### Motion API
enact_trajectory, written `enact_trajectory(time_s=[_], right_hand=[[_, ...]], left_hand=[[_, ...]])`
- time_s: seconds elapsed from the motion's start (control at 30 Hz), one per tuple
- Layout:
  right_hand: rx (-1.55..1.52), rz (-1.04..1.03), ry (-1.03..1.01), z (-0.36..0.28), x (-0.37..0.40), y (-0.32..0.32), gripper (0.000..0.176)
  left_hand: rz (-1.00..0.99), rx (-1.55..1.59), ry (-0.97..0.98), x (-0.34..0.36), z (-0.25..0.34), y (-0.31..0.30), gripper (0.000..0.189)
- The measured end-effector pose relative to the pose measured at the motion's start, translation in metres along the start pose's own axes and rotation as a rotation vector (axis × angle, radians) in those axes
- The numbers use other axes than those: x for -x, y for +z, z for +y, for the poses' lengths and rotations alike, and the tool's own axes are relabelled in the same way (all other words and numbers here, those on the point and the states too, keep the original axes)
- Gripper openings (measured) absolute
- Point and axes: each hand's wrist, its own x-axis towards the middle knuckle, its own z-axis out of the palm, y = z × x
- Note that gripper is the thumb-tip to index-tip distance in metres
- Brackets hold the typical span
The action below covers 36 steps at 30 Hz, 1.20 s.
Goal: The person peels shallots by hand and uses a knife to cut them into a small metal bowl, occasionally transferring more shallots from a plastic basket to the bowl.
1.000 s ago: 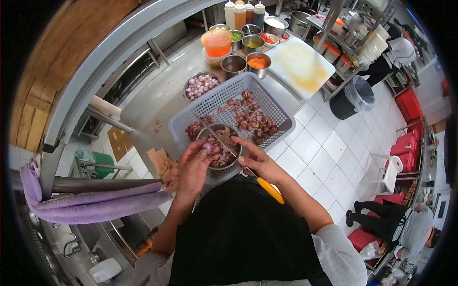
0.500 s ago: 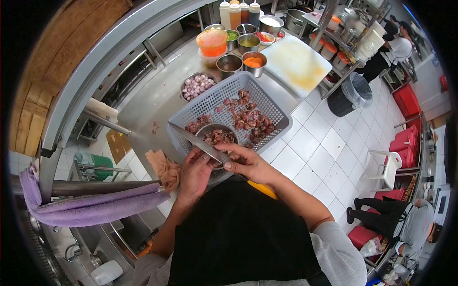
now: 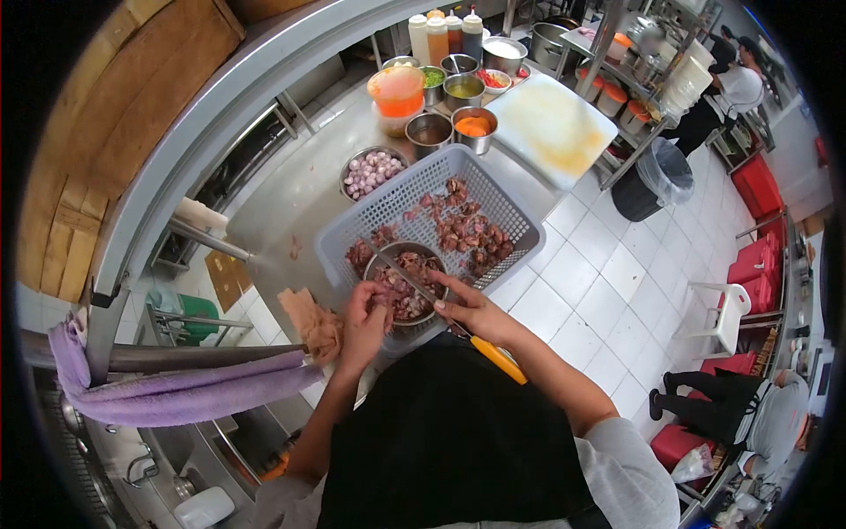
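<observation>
A steel bowl (image 3: 434,250) of dark meat pieces sits at the near end of a grey perforated basket (image 3: 530,231). More meat pieces (image 3: 474,231) lie loose in the basket. My left hand (image 3: 367,317) is closed on a piece of meat (image 3: 382,302) at the bowl's left edge. Fingers of my right hand (image 3: 473,310) grip a knife; its blade (image 3: 404,273) lies slantwise over the bowl, and its yellow handle (image 3: 499,359) points back toward my forearm.
Beyond the basket stand a bowl of shallots (image 3: 374,172), an orange-filled tub (image 3: 396,92), steel pots, sauce bottles (image 3: 438,40) and a white cutting board (image 3: 552,128). A crumpled cloth (image 3: 310,323) lies left. Another person (image 3: 749,407) stands at far right.
My left hand has drawn away from the blade and down to the left, with meat now showing in its fingers. The knife has moved lower over the bowl, showing more of its yellow handle.
</observation>
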Motion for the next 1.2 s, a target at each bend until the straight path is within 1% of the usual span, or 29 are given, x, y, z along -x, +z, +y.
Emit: enact_trajectory(time_s=[0.03, 0.07, 0.1, 0.17, 0.2, 0.27, 0.3, 0.37, 0.43, 0.5, 0.57, 0.6, 0.67, 0.7, 0.77, 0.8, 0.87, 0.9, 0.93, 1.0, 1.07, 1.1, 1.17, 1.2], right_hand=[[-0.065, -0.039, 0.032, -0.009, 0.005, 0.001, 0.058], [-0.07, -0.035, 0.026, -0.009, 0.005, 0.0, 0.058], [-0.06, -0.043, 0.04, -0.009, 0.006, -0.002, 0.056], [-0.057, -0.041, 0.045, -0.009, 0.009, -0.005, 0.054], [-0.094, -0.03, 0.041, -0.008, 0.011, -0.006, 0.052], [-0.133, -0.015, 0.024, -0.007, 0.014, -0.009, 0.051], [-0.185, -0.014, 0.016, -0.006, 0.016, -0.011, 0.05], [-0.243, -0.007, -0.003, -0.003, 0.02, -0.013, 0.05], [-0.31, -0.009, 0.007, 0.0, 0.028, -0.014, 0.052], [-0.34, -0.004, -0.001, 0.006, 0.035, -0.015, 0.053], [-0.368, 0.005, -0.005, 0.007, 0.039, -0.016, 0.054], [-0.369, 0.034, -0.014, 0.005, 0.045, -0.016, 0.053], [-0.381, 0.083, -0.022, 0.003, 0.056, -0.018, 0.052], [-0.421, 0.109, -0.039, 0.002, 0.061, -0.02, 0.051], [-0.48, 0.154, -0.077, -0.001, 0.071, -0.025, 0.049], [-0.49, 0.169, -0.075, 0.001, 0.075, -0.028, 0.049], [-0.556, 0.212, -0.13, 0.005, 0.084, -0.036, 0.048], [-0.599, 0.255, -0.127, 0.011, 0.086, -0.041, 0.045], [-0.601, 0.267, -0.122, 0.011, 0.089, -0.043, 0.045], [-0.637, 0.36, -0.165, 0.008, 0.095, -0.048, 0.046], [-0.628, 0.366, -0.178, 0.007, 0.1, -0.053, 0.045], [-0.625, 0.367, -0.197, 0.007, 0.102, -0.056, 0.044], [-0.619, 0.371, -0.223, 0.005, 0.106, -0.058, 0.042], [-0.614, 0.375, -0.221, 0.003, 0.108, -0.057, 0.043]], left_hand=[[0.036, -0.206, 0.077, -0.003, -0.007, -0.001, 0.011], [0.069, -0.413, 0.155, -0.007, -0.012, -0.002, 0.009], [0.06, -0.419, 0.157, -0.009, -0.01, 0.0, 0.009], [0.065, -0.629, 0.314, -0.015, -0.004, 0.008, 0.015], [0.056, -0.635, 0.32, -0.018, 0.005, 0.012, 0.015], [0.056, -0.641, 0.243, -0.029, 0.028, 0.022, 0.012], [0.05, -0.649, 0.25, -0.043, 0.026, 0.017, 0.012], [0.143, -0.708, 0.461, -0.082, 0.02, 0.001, 0.01], [0.279, -0.775, 0.424, -0.11, 0.051, 0.003, 0.009], [0.325, -0.834, 0.572, -0.159, 0.048, -0.018, 0.013], [0.329, -0.902, 0.519, -0.206, 0.043, -0.04, 0.019], [0.313, -0.899, 0.523, -0.228, 0.039, -0.051, 0.019], [0.263, -0.964, 0.404, -0.26, 0.033, -0.065, 0.026], [0.244, -0.965, 0.405, -0.263, 0.037, -0.06, 0.026], [0.218, -1.101, 0.385, -0.267, 0.043, -0.053, 0.031], [0.199, -1.103, 0.383, -0.262, 0.046, -0.044, 0.031], [0.262, -1.401, 0.939, -0.244, 0.054, -0.019, 0.035], [0.158, -1.256, 0.857, -0.228, 0.06, 0.003, 0.031], [0.147, -1.25, 0.853, -0.222, 0.051, 0.019, 0.031], [-0.394, -0.992, 0.459, -0.211, 0.036, 0.047, 0.026], [-0.479, -1.026, 0.501, -0.202, 0.017, 0.077, 0.021], [-0.481, -1.021, 0.505, -0.201, 0.008, 0.088, 0.021], [-0.417, -1.171, 0.512, -0.203, -0.011, 0.102, 0.024], [-0.42, -1.17, 0.519, -0.208, -0.019, 0.105, 0.024]])
